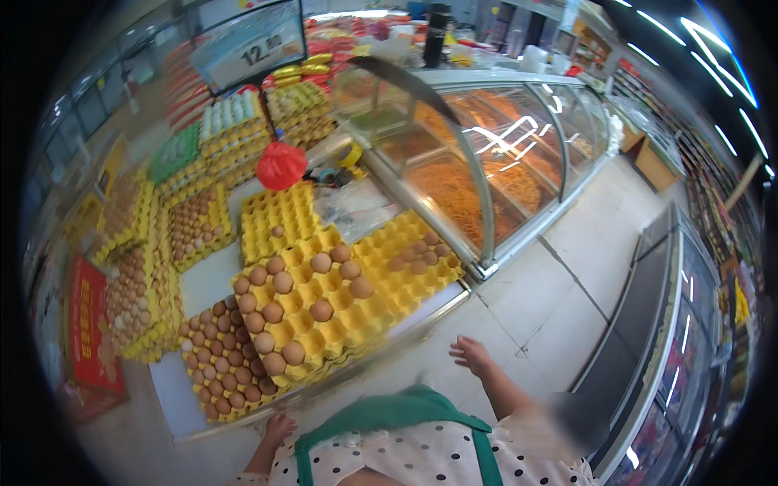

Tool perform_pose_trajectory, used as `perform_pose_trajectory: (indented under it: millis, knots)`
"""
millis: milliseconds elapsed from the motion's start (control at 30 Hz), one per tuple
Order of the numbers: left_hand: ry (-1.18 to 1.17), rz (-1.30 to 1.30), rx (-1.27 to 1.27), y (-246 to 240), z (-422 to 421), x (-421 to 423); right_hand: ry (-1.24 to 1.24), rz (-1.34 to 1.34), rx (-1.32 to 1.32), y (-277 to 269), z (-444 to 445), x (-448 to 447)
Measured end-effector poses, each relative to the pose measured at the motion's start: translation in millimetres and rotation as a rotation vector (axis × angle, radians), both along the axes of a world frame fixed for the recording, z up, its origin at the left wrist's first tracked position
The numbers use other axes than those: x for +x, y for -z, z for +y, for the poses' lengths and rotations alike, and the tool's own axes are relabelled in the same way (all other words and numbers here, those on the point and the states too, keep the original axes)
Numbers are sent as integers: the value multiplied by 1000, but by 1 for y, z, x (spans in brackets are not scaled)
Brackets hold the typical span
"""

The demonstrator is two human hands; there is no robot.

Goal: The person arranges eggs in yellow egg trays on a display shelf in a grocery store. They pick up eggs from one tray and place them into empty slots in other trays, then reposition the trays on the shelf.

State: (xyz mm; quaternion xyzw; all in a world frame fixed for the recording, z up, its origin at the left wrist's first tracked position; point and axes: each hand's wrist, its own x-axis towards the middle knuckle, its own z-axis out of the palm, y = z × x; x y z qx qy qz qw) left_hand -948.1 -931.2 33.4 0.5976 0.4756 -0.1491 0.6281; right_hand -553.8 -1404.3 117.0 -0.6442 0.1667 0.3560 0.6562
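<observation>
My left hand (pixel 279 427) hangs low beside the front edge of the white display table (pixel 161 389), with nothing seen in it. Over the tiled floor, to the right of the table, my right hand (pixel 469 355) is empty with its fingers apart. Closest to me on the table, a stack of yellow egg trays (pixel 346 316) has brown eggs (pixel 321 311) in some cups of its top tray. A fuller tray of brown eggs (pixel 228 367) sits lower at its left. Behind to the right, another yellow tray (pixel 389 240) holds several eggs at one end.
A glass-fronted display case (pixel 480 164) with orange food adjoins the table. Tall egg stacks (pixel 130 291) stand left, near a red sign (pixel 94 322). A red plastic bag (pixel 281 165) hangs below a price sign (pixel 252 48). A freezer (pixel 662 340) lines the right.
</observation>
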Motion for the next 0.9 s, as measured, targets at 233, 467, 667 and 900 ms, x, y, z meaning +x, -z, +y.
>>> perform_pose_trajectory:
  millis: [233,467,667,900]
  knots:
    - [494,529,527,32,-60,-84,27,57,196,26,55,114]
    - [75,487,322,6,-179,-78,174,243,250,84,86,178]
    - [58,334,307,6,-252,-25,100,274,260,100,86,186]
    - [246,150,504,16,-275,-5,309,314,216,53,116,181]
